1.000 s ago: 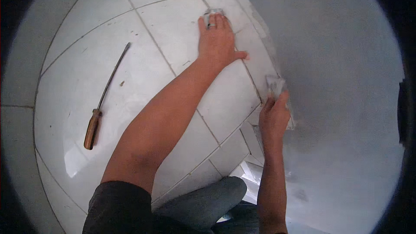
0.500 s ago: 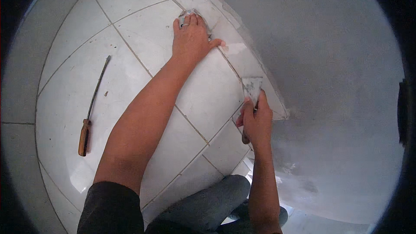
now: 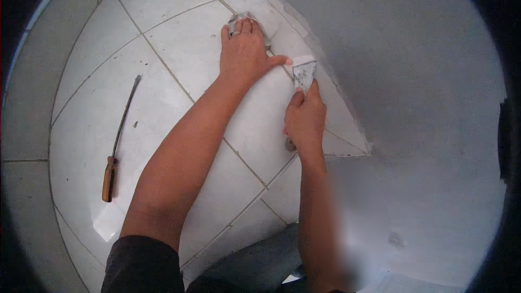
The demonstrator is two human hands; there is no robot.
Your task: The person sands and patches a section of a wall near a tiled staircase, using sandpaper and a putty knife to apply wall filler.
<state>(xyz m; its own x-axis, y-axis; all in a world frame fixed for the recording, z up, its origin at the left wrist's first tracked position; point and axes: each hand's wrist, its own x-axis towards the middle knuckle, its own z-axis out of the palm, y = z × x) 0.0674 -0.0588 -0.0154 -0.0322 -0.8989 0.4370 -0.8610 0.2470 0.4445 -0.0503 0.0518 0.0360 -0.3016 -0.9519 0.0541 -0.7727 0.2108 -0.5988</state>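
Note:
My left hand [image 3: 242,49] rests on the tiles near the wall, its fingers bent over a crumpled greyish-white rag [image 3: 239,17] and its thumb stretched out to the right. Most of the rag lies hidden beneath the palm. In my right hand [image 3: 305,116] is a putty knife [image 3: 304,71], its wide, smeared blade pointing away from me. The blade's edge is by the strip of tile along the wall, just right of my left thumb. Below my right fist the end of the handle pokes out.
A screwdriver [image 3: 110,176] with an amber and dark handle lies on the white tiles [image 3: 168,84] at the left. Small crumbs [image 3: 135,124] are scattered about. A grey wall [image 3: 412,70] curves along the right side. My bent leg [image 3: 255,258] is at the bottom.
My right hand has moved away from me and slightly left with the putty knife, bringing the blade close to my left thumb. The left hand still presses on the rag, its thumb stretched farther out.

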